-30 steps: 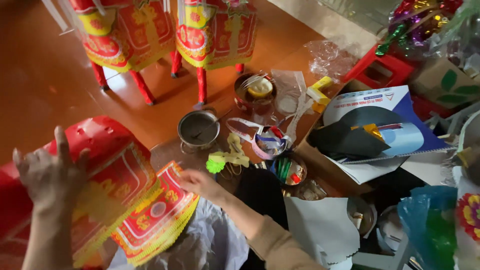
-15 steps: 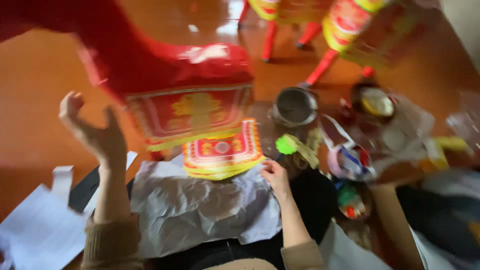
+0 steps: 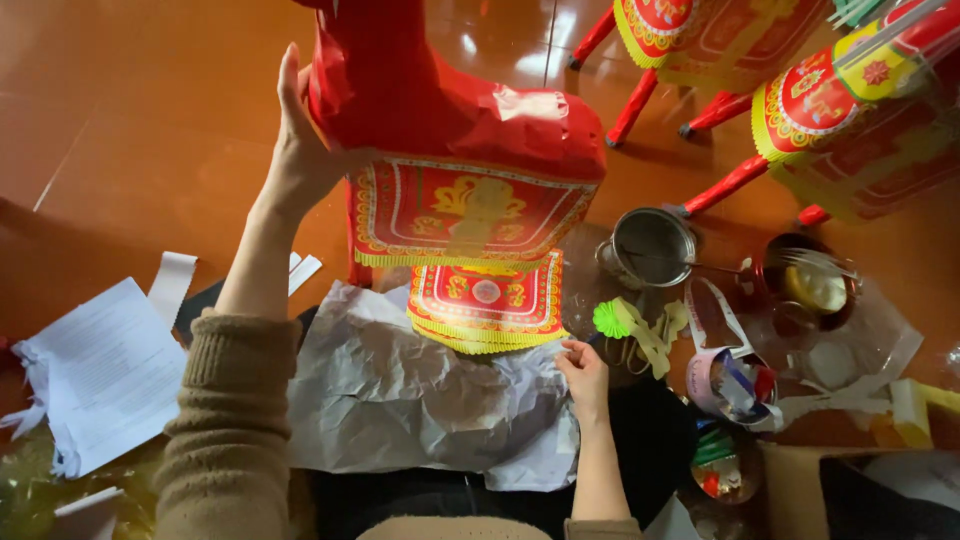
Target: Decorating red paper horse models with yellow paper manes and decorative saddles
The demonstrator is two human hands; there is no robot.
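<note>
A red paper horse (image 3: 450,120) stands over my lap, with a red and yellow patterned saddle cloth on its side. My left hand (image 3: 300,150) grips the horse's neck or chest from the left. My right hand (image 3: 583,370) pinches the lower right corner of a hanging red and yellow decorated paper flap (image 3: 487,302) under the saddle cloth. Crumpled grey paper (image 3: 420,400) lies across my lap below the horse.
A metal pot (image 3: 650,245) with a brush sits to the right, beside a green paper flower (image 3: 610,318) and a tape roll (image 3: 725,380). Other red paper horses (image 3: 820,100) stand at the back right. White paper sheets (image 3: 100,370) lie at the left on the brown floor.
The view has swung left and down. The red horse has been lifted upright and brought closer over my lap, with my left hand now gripping it; my right hand stays at the flap's corner.
</note>
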